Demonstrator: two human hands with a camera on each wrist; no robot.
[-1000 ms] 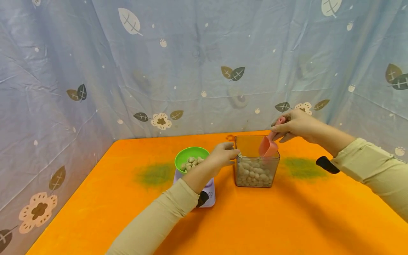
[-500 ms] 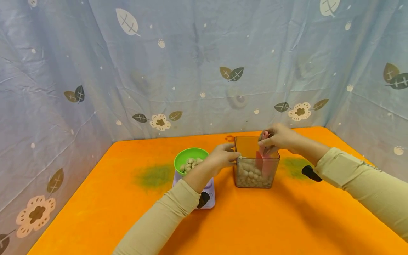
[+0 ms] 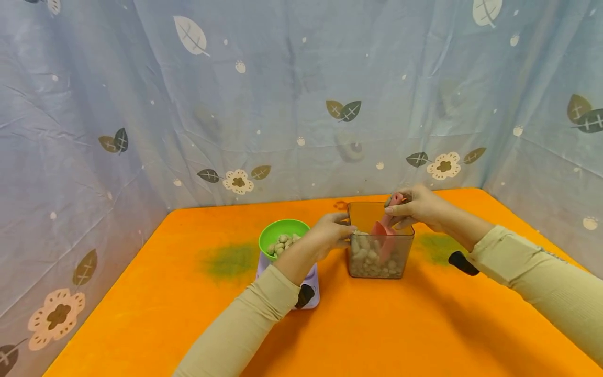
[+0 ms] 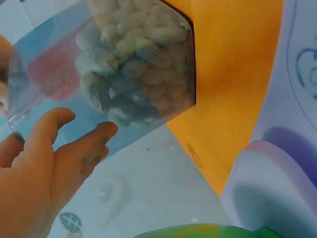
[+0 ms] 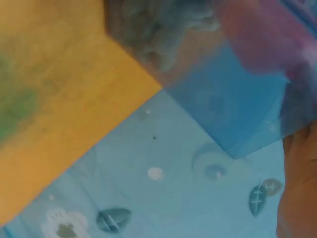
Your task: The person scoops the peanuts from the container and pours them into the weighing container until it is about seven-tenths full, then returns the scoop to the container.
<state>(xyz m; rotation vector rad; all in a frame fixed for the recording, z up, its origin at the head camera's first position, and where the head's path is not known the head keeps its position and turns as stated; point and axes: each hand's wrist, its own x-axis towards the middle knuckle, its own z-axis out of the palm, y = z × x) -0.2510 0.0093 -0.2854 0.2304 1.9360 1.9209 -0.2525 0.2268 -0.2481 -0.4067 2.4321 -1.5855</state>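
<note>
A clear square container (image 3: 379, 262) about half full of peanuts (image 3: 365, 259) stands on the orange table (image 3: 377, 324). My right hand (image 3: 414, 207) pinches the handle of a pink scoop (image 3: 385, 235), whose bowl is down inside the container among the peanuts. My left hand (image 3: 330, 233) rests with straight fingers against the container's left wall (image 4: 74, 114); the left wrist view shows the fingertips (image 4: 101, 131) on the clear wall and the peanuts (image 4: 138, 64) behind it. A green bowl (image 3: 282, 234) holding some peanuts sits on a lilac scale (image 3: 308, 285) just left of the container.
Blue leaf-print cloth (image 3: 301, 94) walls the table at the back and on both sides. Two green smudges (image 3: 228, 259) mark the tabletop beside the scale and container. Black wrist straps (image 3: 464, 263) show on both forearms.
My right hand came down and left, lowering the pink scoop from above the rim into the peanuts, then tilted it. The left hand stayed on the container's wall.
</note>
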